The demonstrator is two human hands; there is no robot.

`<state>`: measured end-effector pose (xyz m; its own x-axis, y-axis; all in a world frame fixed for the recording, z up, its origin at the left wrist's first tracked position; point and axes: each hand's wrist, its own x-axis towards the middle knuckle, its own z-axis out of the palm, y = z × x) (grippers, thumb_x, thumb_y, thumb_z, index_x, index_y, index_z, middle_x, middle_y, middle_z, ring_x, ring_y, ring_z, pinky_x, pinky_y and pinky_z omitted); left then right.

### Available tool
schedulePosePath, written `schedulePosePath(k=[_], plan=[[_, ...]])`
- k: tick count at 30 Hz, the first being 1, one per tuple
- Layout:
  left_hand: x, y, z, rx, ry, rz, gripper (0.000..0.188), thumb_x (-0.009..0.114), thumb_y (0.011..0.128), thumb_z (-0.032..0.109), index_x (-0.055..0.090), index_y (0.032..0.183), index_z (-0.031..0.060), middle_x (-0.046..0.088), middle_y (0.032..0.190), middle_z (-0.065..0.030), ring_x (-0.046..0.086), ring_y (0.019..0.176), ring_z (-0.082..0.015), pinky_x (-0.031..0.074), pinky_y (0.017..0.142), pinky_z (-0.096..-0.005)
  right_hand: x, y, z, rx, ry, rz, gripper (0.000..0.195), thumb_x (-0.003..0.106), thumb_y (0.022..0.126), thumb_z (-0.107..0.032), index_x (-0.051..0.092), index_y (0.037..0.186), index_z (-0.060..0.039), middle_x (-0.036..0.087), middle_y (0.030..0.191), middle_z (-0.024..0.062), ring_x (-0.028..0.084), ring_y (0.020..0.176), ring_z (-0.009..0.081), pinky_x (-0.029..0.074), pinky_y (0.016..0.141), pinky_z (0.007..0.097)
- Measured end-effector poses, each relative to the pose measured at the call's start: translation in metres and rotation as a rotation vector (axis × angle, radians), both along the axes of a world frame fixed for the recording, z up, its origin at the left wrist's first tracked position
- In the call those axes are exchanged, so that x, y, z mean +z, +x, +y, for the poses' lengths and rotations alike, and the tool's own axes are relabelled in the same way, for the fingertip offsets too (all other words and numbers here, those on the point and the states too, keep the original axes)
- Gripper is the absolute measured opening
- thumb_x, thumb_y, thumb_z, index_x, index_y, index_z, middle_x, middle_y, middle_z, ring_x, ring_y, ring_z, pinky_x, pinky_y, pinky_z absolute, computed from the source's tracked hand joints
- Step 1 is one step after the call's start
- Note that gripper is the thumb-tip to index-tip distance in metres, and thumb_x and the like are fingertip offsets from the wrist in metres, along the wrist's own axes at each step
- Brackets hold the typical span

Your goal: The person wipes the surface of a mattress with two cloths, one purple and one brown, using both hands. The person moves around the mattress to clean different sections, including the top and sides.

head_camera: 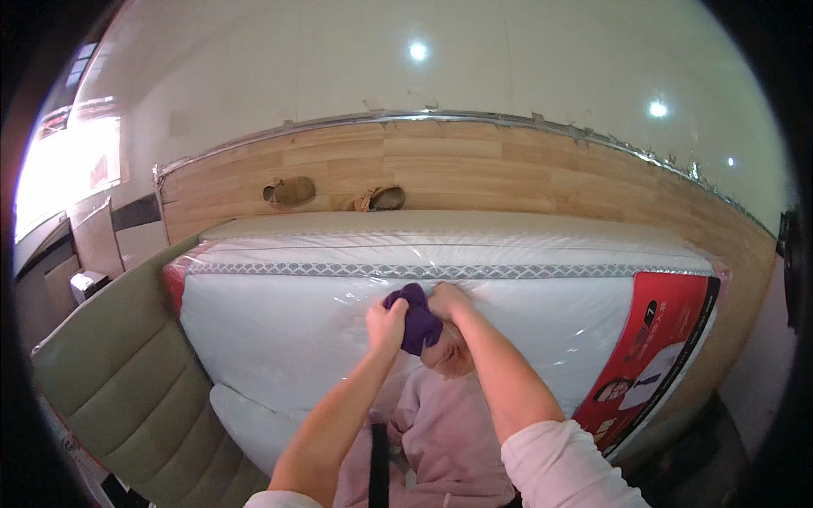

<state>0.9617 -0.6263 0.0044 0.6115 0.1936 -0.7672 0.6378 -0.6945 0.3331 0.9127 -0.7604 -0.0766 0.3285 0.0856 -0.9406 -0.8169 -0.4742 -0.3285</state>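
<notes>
Both my hands are on a purple cloth item (418, 322), perhaps a sock, bunched near a bare foot (450, 355). My left hand (386, 325) grips its left side with the thumb on top. My right hand (450, 301) is at its upper right edge, and its fingertips are partly hidden. Under the hands lies a white mattress (286, 330) in clear plastic wrap. Pink trousers (444, 432) cover the bent leg in front of me.
A padded green-grey headboard (140, 368) stands at the left. Two brown shoes, one on the left (295, 191) and one on the right (386, 198), rest on the wood-look floor (444, 159) beyond the mattress. A red printed panel (654, 343) covers the mattress's right end.
</notes>
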Motion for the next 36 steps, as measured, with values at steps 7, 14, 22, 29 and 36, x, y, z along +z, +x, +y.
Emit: schedulePosePath(k=[7, 14, 22, 29, 36], plan=[[0.042, -0.025, -0.020, -0.452, -0.067, 0.041, 0.061, 0.071, 0.066, 0.016, 0.048, 0.120, -0.0001, 0.063, 0.103, -0.0258, 0.060, 0.103, -0.0411, 0.048, 0.087, -0.0446, -0.004, -0.019, -0.005, -0.081, 0.175, -0.297, 0.045, 0.065, 0.072, -0.042, 0.070, 0.082, 0.0015, 0.066, 0.092, 0.0271, 0.068, 0.092, 0.0373, 0.052, 0.078, 0.0421], [0.017, -0.021, -0.018, -0.625, -0.047, 0.123, 0.054, 0.066, 0.074, 0.003, 0.041, 0.121, 0.0019, 0.059, 0.109, -0.0261, 0.057, 0.109, -0.0419, 0.045, 0.093, -0.0454, -0.003, -0.021, -0.009, -0.094, 0.141, -0.267, 0.038, 0.065, 0.072, -0.037, 0.071, 0.087, -0.0030, 0.067, 0.095, 0.0234, 0.066, 0.096, 0.0371, 0.053, 0.083, 0.0406], [-0.025, -0.030, -0.022, -0.714, 0.324, 0.115, 0.058, 0.062, 0.075, 0.003, 0.038, 0.127, 0.0112, 0.058, 0.116, -0.0242, 0.053, 0.117, -0.0421, 0.044, 0.092, -0.0507, -0.002, -0.016, -0.001, 0.044, 0.018, -0.231, 0.026, 0.066, 0.074, -0.019, 0.074, 0.097, -0.0089, 0.070, 0.103, 0.0154, 0.068, 0.100, 0.0301, 0.054, 0.087, 0.0405], [-0.049, -0.011, -0.006, -0.838, 0.262, 0.042, 0.054, 0.064, 0.074, 0.008, 0.041, 0.123, 0.0043, 0.060, 0.111, -0.0293, 0.057, 0.111, -0.0457, 0.045, 0.093, -0.0475, 0.006, -0.015, 0.012, -0.154, -0.108, -0.288, 0.026, 0.066, 0.075, -0.017, 0.073, 0.098, -0.0075, 0.072, 0.100, 0.0149, 0.070, 0.095, 0.0291, 0.055, 0.083, 0.0406], [-0.071, 0.005, 0.001, -0.967, 0.146, -0.057, 0.053, 0.065, 0.075, 0.015, 0.047, 0.122, -0.0009, 0.061, 0.114, -0.0285, 0.058, 0.112, -0.0416, 0.044, 0.097, -0.0418, 0.016, -0.019, 0.017, -0.311, -0.243, -0.269, 0.026, 0.066, 0.078, -0.020, 0.074, 0.100, -0.0099, 0.070, 0.111, 0.0112, 0.068, 0.102, 0.0250, 0.055, 0.083, 0.0381]])
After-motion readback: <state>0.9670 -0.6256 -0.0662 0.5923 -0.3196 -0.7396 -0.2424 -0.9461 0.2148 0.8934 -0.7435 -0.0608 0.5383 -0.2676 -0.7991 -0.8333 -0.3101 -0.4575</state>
